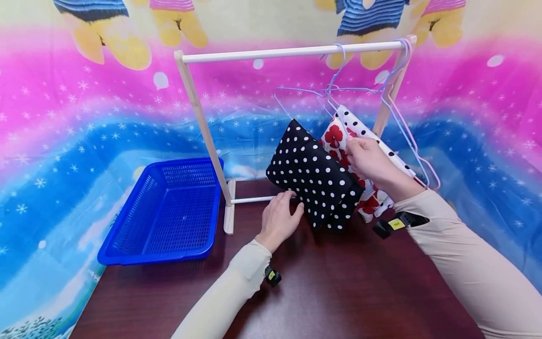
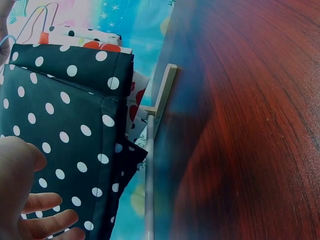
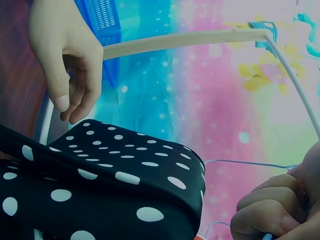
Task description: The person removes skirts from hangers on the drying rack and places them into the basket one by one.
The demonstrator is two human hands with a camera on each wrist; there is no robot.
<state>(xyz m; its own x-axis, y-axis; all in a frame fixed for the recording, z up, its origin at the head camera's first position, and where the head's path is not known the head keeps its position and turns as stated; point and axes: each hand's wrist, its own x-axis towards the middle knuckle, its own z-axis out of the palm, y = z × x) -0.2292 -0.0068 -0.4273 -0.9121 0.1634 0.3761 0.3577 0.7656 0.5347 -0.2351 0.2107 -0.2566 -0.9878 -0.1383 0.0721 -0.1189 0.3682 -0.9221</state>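
Observation:
A folded black cloth with white polka dots [image 1: 313,169] hangs tilted on a lavender wire hanger [image 1: 344,57] hooked over the rack's top rail. My right hand [image 1: 367,157] grips the hanger's wire beside the cloth; in the right wrist view the curled fingers [image 3: 265,205] close round a blue wire end. By the cloth's lower left edge is my left hand [image 1: 280,219], thumb spread from loosely bent fingers, overlapping the cloth in the left wrist view. Behind hang a red-flowered white cloth [image 1: 333,136] and a white cloth with black dots [image 1: 360,123], partly hidden by my right hand.
The wooden rack [image 1: 196,108] stands on a dark red-brown table [image 1: 322,292], its white lower bar [image 1: 250,200] near my left hand. A blue plastic basket [image 1: 182,219] stands left of it. More hangers [image 1: 400,120] hang at the rail's right end. A patterned curtain [image 1: 237,28] surrounds the table.

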